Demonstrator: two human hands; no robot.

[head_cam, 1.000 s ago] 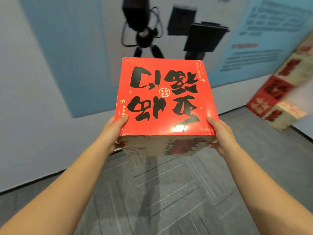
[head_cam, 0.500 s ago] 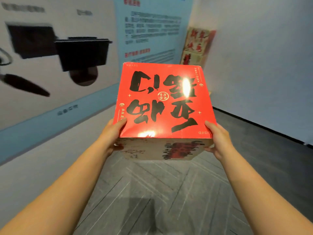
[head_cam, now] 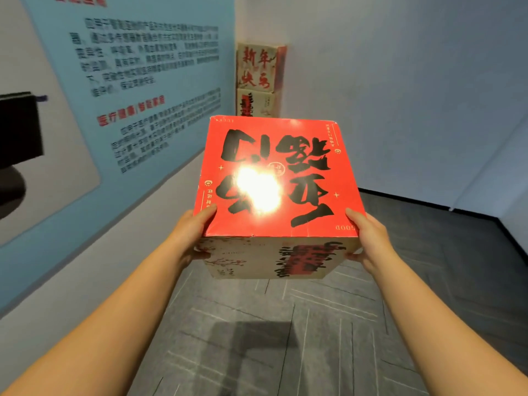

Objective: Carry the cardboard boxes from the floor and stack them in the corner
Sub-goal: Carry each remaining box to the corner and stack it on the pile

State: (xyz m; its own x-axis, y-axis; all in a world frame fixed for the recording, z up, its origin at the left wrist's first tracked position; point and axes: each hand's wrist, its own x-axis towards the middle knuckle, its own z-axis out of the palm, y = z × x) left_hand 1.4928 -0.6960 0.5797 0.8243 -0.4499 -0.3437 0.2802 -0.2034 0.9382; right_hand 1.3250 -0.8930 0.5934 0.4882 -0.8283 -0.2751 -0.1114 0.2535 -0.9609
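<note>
Box in hand: your red-topped cardboard box [head_cam: 278, 178] is held up off the grey floor [head_cam: 285, 338], in front of your chest, level with a glare spot on its lid.
Left hand: your left hand [head_cam: 190, 235] grips the box's left near corner, thumb on the lid's edge and fingers curled under the side.
Right hand: your right hand [head_cam: 368, 238] grips the right near corner the same way.
Corner stack: two stacked boxes [head_cam: 260, 81] stand in the corner, just beyond the carried box's far edge.
Change: against half a second ago, the stack looms larger and the blue wall poster [head_cam: 137, 81] fills more of the left; the black wall fixture [head_cam: 17, 132] has slid to the left edge. Your grip is unchanged.
</note>
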